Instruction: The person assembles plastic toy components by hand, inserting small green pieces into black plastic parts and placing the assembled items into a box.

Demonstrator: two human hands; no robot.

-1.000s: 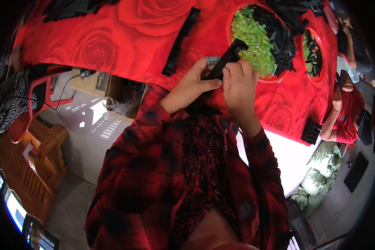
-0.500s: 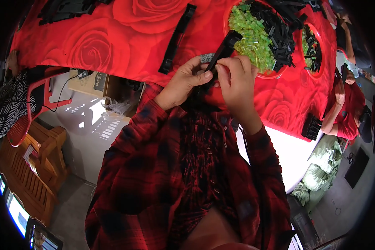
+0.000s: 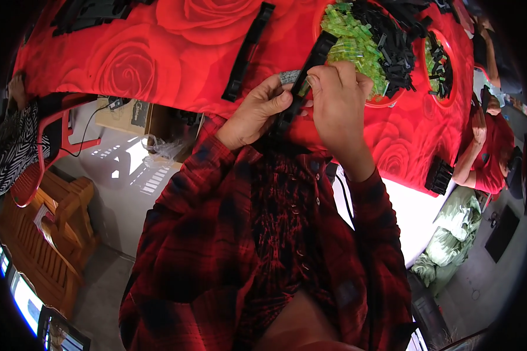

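Surface point(image 3: 158, 64) draped in a glossy red cloth printed with large roses. Landmark: the round red bowl point(image 3: 386, 102) at the far right of the cloth, heaped with translucent green pieces point(image 3: 354, 44) and a tangle of small black parts point(image 3: 392, 41). Left of the bowl, a second long black strip point(image 3: 249, 50) lies flat on the cloth, well apart from the hands. Beyond the bowl, a smaller red dish point(image 3: 439, 76) holds the same mix. Right of it, another person in red, arm raised.

Held thing: a long, narrow black bar point(image 3: 310, 70), matte plastic by the look, tilted with its far end over the bowl's near rim. Lower end hidden between the hands.

Left hand point(image 3: 255, 111): fingers curled closed around the bar's lower stretch, thumb along it, pinching a small grey speckled piece point(image 3: 288, 76). Right hand point(image 3: 339, 99): fingers bunched, closed on the bar from the bowl's side, wrist bent. Plaid sleeves on both forearms.
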